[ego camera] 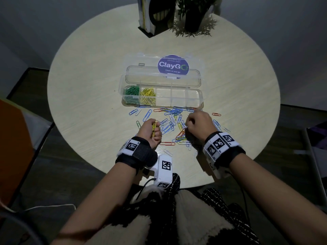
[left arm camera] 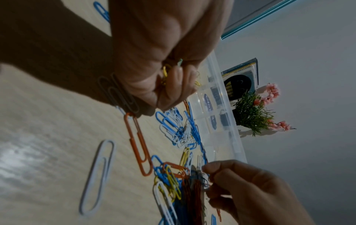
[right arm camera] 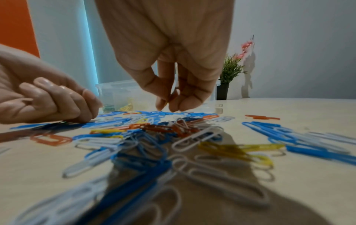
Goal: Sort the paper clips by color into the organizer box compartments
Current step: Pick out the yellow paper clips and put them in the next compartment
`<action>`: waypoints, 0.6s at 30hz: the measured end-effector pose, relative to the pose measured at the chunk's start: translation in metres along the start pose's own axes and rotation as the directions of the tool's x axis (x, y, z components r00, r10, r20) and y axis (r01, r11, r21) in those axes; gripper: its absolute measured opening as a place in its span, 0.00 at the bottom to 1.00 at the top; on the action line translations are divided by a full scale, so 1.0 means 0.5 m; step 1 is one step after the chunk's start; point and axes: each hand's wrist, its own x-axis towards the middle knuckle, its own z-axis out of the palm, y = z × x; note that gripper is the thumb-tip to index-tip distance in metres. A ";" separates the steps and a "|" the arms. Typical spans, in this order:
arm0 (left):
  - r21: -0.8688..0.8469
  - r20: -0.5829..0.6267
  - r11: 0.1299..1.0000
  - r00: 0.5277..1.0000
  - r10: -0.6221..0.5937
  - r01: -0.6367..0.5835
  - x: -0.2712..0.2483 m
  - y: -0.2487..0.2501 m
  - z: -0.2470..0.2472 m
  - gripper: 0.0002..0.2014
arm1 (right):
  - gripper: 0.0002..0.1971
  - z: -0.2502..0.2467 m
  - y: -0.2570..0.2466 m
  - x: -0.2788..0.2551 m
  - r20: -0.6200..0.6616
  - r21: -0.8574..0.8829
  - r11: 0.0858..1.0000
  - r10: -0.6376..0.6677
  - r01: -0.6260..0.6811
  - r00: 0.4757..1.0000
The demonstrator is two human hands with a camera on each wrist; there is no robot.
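Note:
A clear organizer box (ego camera: pixel 201 98) lies open mid-table, with green clips (ego camera: pixel 131 91) in its leftmost compartment and yellow clips (ego camera: pixel 148 93) in the one beside it; the other compartments look bare. In front of it spreads a loose pile of blue, white, orange and yellow clips (ego camera: pixel 171 121) (right arm camera: pixel 154 129). My left hand (ego camera: pixel 151 129) (left arm camera: pixel 169 85) grips a bunch of yellow clips (ego camera: pixel 154 126) (left arm camera: pixel 165 71) at the pile's left edge. My right hand (ego camera: pixel 196 121) (right arm camera: pixel 167 105) reaches down, fingertips pinched together on a clip in the pile; its colour is hidden.
The box lid (ego camera: pixel 173 66) with a purple sticker lies flat behind the compartments. A black book holder (ego camera: pixel 152 16) and a potted plant (ego camera: pixel 194 15) stand at the table's far edge. Stray clips (ego camera: pixel 216 114) lie right of the pile. An orange chair (ego camera: pixel 10 147) is at left.

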 end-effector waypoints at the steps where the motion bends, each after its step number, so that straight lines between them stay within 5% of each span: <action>1: 0.000 -0.002 1.000 1.000 -0.001 0.001 -0.001 -0.001 0.002 0.19 | 0.11 0.001 -0.008 0.002 0.009 -0.002 1.000 -0.003 0.003 1.000; 5: 0.001 -0.008 1.000 1.000 -0.001 0.001 -0.003 0.002 0.006 0.18 | 0.12 0.020 -0.036 0.004 0.114 -0.117 0.993 -0.017 0.030 0.993; 13: 0.002 -0.024 1.000 0.999 0.023 -0.023 -0.003 0.007 0.001 0.19 | 0.12 0.020 -0.037 0.011 0.128 -0.293 0.954 -0.024 0.061 0.992; 18: 0.016 -0.049 0.999 0.998 0.044 -0.043 0.004 0.005 0.002 0.18 | 0.09 -0.010 -0.034 0.010 0.008 -0.086 0.995 0.050 -0.049 0.999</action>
